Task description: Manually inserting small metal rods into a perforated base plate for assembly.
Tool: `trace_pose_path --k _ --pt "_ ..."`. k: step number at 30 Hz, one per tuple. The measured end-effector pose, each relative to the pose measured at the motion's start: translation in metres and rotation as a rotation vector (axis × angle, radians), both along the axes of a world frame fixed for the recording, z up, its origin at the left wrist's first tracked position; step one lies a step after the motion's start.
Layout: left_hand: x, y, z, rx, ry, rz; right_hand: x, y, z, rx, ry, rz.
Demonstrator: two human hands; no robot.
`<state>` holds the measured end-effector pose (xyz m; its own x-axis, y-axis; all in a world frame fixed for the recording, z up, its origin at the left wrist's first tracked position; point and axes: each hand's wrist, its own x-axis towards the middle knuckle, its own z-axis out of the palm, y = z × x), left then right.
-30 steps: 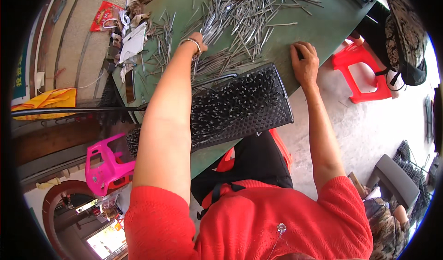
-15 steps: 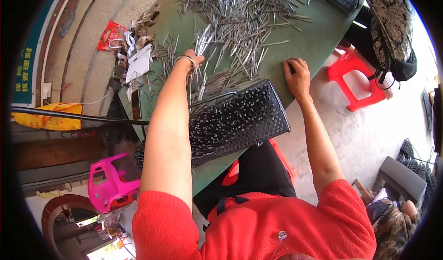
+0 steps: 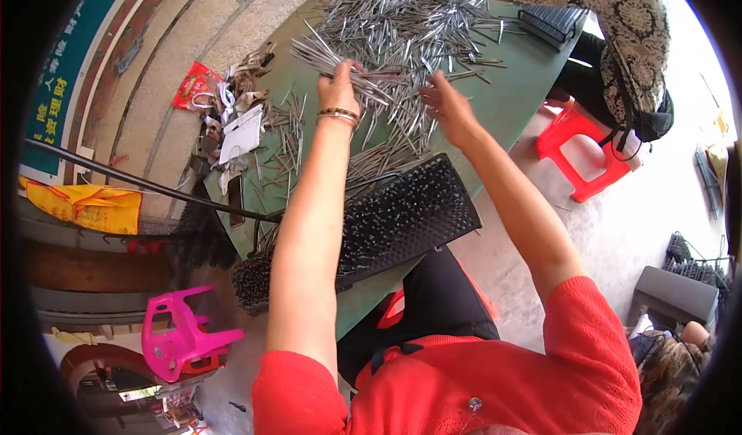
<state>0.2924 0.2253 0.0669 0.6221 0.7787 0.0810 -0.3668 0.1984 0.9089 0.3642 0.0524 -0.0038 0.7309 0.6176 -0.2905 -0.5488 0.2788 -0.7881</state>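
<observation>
My left hand (image 3: 338, 91) is closed round a bundle of thin grey metal rods (image 3: 309, 52), which fan out on both sides of it above the table. To its right, my right hand (image 3: 451, 110) is raised with the fingers stretched out and apart, close to the ends of the rods, holding nothing I can see. Beyond both hands spreads a heap of loose metal rods (image 3: 394, 19). Nearer to me, below my forearms, lies a long black rack (image 3: 456, 215) with rows of holes, many filled with upright pins; my left forearm hides part of it.
The green table (image 3: 533, 79) carries a second black rack (image 3: 553, 22) at the far right, beside another person's patterned sleeve (image 3: 634, 25). Rags (image 3: 243, 87) and a white card (image 3: 241, 135) lie along the left edge. A red stool (image 3: 556, 145) and a pink stool (image 3: 176, 338) stand on the floor.
My left hand has lifted a bundle of rods off the table. My right hand has moved left and away from the table's right edge, opening. The other person's arm now reaches in over the heap.
</observation>
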Motion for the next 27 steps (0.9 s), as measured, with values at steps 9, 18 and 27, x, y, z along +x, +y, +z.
trace_pose_path --k 9,18,27 --pt "0.007 -0.034 -0.016 -0.023 -0.128 0.144 -0.026 0.054 0.021 0.214 0.400 -0.192" --pt "0.002 -0.050 -0.027 0.106 -0.223 0.111 -0.044 0.078 0.038 0.446 0.487 -0.267" --pt "-0.019 -0.040 -0.030 -0.060 -0.010 0.006 -0.056 0.056 0.043 0.038 0.335 -0.001"
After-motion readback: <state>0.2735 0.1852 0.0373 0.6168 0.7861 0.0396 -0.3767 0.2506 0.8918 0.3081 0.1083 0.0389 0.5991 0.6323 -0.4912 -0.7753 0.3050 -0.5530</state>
